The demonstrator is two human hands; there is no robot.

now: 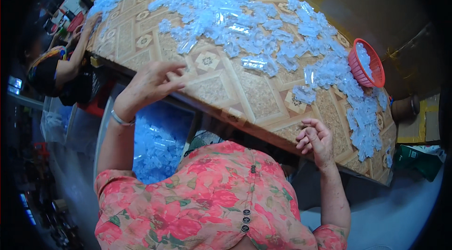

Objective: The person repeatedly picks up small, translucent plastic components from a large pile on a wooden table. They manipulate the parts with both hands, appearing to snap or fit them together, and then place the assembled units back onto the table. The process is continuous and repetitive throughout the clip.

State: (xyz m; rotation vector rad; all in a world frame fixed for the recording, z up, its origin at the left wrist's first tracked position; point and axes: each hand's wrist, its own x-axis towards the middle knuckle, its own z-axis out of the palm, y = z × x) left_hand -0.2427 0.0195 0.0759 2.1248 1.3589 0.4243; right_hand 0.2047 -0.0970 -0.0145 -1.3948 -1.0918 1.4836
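My left hand (153, 82) hovers by the near left edge of the table, its fingers stretched and the thumb apart, with nothing visible in it. Near the table's front edge, my right hand (318, 141) has its fingers curled in against the thumb. Anything inside those fingers is hidden. Small clear plastic pieces (212, 14) lie in a wide, loose spread across the patterned tabletop (207, 87). Closest to my right hand are a few separate clear pieces (304, 94) and a strip of them along the right side.
A red plastic basket (360, 72) with clear pieces inside stands at the table's right. Below my left arm, a bin (189, 127) holds many more pieces. Another person (59, 68) reaches onto the table from the left. Cardboard (362, 5) walls the far side.
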